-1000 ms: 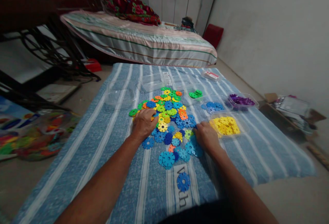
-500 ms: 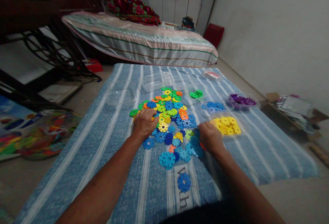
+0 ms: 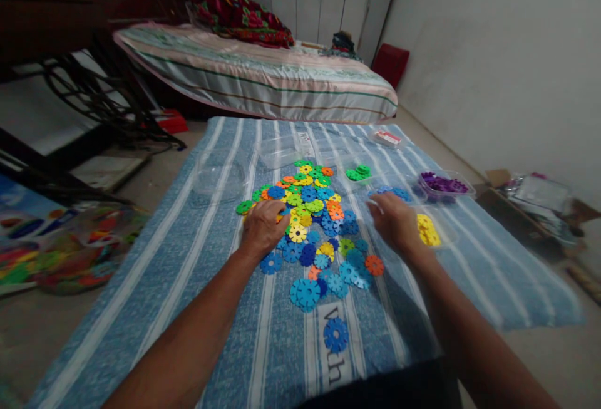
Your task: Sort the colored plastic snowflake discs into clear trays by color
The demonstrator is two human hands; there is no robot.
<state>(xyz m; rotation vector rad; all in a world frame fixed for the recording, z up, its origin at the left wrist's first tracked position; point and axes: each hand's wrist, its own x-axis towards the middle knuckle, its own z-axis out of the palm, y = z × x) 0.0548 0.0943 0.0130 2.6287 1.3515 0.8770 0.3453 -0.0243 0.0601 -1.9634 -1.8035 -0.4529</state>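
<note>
Just beyond the right hand (image 3: 394, 222) lie blue discs (image 3: 400, 193), nearer to it than to the left hand (image 3: 263, 227), which rests at the mixed pile (image 3: 305, 218). Both grips curl partly closed; whether either holds anything, I cannot tell.

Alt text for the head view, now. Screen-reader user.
A person's left hand rests on a pile of colourful notched discs on a blue striped cloth. The right hand is beside the pile, partly hiding a clear tub of yellow discs; purple discs and green discs sit in other clear tubs.
</note>
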